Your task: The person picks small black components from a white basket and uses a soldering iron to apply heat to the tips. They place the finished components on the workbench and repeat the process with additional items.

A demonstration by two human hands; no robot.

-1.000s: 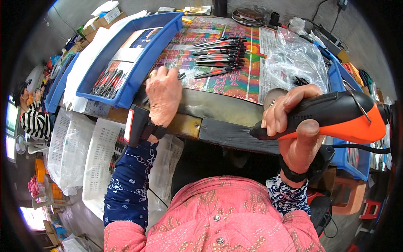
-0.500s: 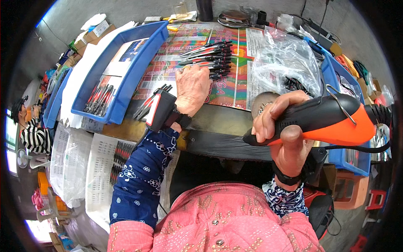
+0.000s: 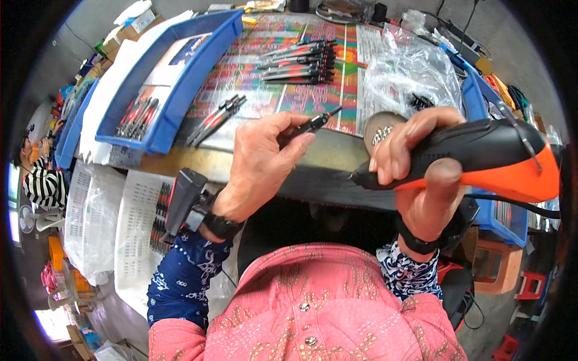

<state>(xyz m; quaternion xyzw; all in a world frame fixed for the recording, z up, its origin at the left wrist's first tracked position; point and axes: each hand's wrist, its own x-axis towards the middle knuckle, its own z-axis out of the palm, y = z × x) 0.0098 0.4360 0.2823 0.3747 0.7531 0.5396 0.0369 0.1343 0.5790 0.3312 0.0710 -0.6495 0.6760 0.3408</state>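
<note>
My left hand [image 3: 259, 159] is closed on a slim black pen-shaped piece [image 3: 318, 122], pinched between thumb and fingers above the table's near edge. Its thin end points to the upper right. In my right hand [image 3: 415, 162] is a corded black-and-orange electric screwdriver [image 3: 481, 159], with a metal hanging hook, its tip pointing left toward my left hand. Beyond my left hand lies a row of black-and-red pen-shaped pieces [image 3: 301, 62]. A smaller bunch of similar pieces [image 3: 215, 120] rests to its left. Beside my right fingers stands a round dish of small metal parts [image 3: 382, 133].
A long blue bin [image 3: 174, 102] at left holds more pieces. Clear plastic bags [image 3: 415, 72] lie at right, beside blue bins [image 3: 503, 219]. A white basket [image 3: 135, 240] sits below the table at left. A person in stripes [image 3: 43, 183] is at far left.
My left hand has drawn back from the row toward me, now with a pen-shaped piece in its grip. The screwdriver has shifted slightly; the view has tilted a little.
</note>
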